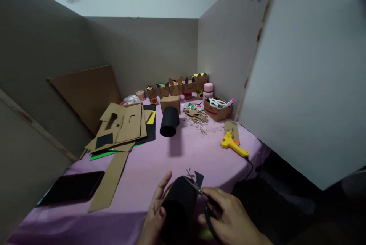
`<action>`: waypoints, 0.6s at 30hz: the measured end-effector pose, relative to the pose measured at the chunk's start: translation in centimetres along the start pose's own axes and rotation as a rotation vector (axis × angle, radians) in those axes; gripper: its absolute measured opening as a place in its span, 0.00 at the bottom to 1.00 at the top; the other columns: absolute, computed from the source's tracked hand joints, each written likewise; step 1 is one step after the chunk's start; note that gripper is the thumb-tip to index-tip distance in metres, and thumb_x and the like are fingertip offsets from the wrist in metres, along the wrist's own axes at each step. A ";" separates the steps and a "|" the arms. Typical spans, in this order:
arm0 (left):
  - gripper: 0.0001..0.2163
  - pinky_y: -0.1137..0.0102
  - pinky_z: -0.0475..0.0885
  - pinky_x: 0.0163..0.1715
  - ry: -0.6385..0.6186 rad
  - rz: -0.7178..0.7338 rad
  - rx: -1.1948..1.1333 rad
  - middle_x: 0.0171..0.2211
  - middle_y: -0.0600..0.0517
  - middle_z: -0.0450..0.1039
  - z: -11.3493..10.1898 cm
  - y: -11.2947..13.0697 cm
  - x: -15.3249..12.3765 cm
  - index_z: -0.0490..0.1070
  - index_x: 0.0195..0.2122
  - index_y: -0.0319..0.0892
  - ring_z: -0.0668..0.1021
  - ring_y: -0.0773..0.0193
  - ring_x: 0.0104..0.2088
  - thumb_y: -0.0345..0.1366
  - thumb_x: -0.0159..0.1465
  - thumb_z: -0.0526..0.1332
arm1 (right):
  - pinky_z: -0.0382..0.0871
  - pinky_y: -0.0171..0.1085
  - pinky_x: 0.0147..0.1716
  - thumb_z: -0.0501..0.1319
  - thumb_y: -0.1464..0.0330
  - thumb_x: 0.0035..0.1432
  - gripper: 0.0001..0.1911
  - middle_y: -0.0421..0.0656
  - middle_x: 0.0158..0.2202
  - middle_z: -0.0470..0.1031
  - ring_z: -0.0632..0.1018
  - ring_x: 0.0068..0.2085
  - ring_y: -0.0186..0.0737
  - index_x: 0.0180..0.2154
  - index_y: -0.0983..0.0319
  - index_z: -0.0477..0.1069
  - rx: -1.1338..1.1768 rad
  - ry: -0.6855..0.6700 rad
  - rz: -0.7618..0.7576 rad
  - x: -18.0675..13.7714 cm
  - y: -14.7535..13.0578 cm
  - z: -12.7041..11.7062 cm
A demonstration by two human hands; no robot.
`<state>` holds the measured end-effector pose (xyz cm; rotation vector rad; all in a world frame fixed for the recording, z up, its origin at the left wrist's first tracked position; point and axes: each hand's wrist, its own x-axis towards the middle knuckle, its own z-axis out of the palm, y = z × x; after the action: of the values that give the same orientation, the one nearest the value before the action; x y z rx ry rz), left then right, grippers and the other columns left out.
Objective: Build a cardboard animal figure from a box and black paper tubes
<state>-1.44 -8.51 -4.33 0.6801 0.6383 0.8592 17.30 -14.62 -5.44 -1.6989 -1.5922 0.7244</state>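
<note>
My left hand [156, 212] is wrapped round a black paper tube [180, 203] at the table's front edge. Its thumb presses the near side and a finger sticks up behind. In my right hand [228, 212] is a pair of scissors [208, 210] with dark handles. Their blades stand a little apart against the tube's upper right edge. A dark paper scrap [199, 178] lies just behind the blades. Farther back, another black tube [169, 121] is joined to a small cardboard box [170, 103].
Flattened cardboard [128, 124], a cardboard strip [110, 184] and a phone [73, 187] lie at left. A yellow glue gun [233, 144] rests at right, near a box [219, 112] holding white scissors. Cardboard scraps [196, 115] and several decorated box figures [175, 87] are behind. Partitions surround the table.
</note>
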 end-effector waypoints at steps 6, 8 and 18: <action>0.46 0.53 0.69 0.49 0.024 -0.013 -0.003 0.53 0.40 0.71 0.2 -0.1 -0.1 0.56 0.63 0.52 0.76 0.40 0.48 0.52 0.43 0.73 | 0.69 0.39 0.38 0.64 0.67 0.48 0.22 0.45 0.38 0.80 0.79 0.37 0.46 0.48 0.57 0.74 -0.079 0.005 0.005 -0.2 0.2 0.0; 0.45 0.54 0.69 0.50 0.020 -0.013 -0.006 0.54 0.41 0.71 0.2 -0.1 -0.2 0.57 0.62 0.53 0.76 0.40 0.48 0.53 0.44 0.73 | 0.70 0.39 0.36 0.63 0.67 0.48 0.21 0.45 0.37 0.80 0.79 0.36 0.46 0.47 0.57 0.74 -0.088 0.014 0.001 -0.1 0.3 0.0; 0.43 0.52 0.68 0.51 0.031 -0.003 -0.003 0.55 0.40 0.70 0.3 -0.1 -0.4 0.58 0.62 0.53 0.76 0.40 0.49 0.53 0.45 0.72 | 0.67 0.35 0.31 0.63 0.66 0.50 0.16 0.42 0.32 0.81 0.79 0.31 0.43 0.43 0.58 0.77 -0.058 0.009 -0.026 -0.1 0.1 -0.4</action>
<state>-1.36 -9.00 -4.10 0.6639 0.6657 0.8693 17.64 -14.77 -5.32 -1.7176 -1.6404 0.6624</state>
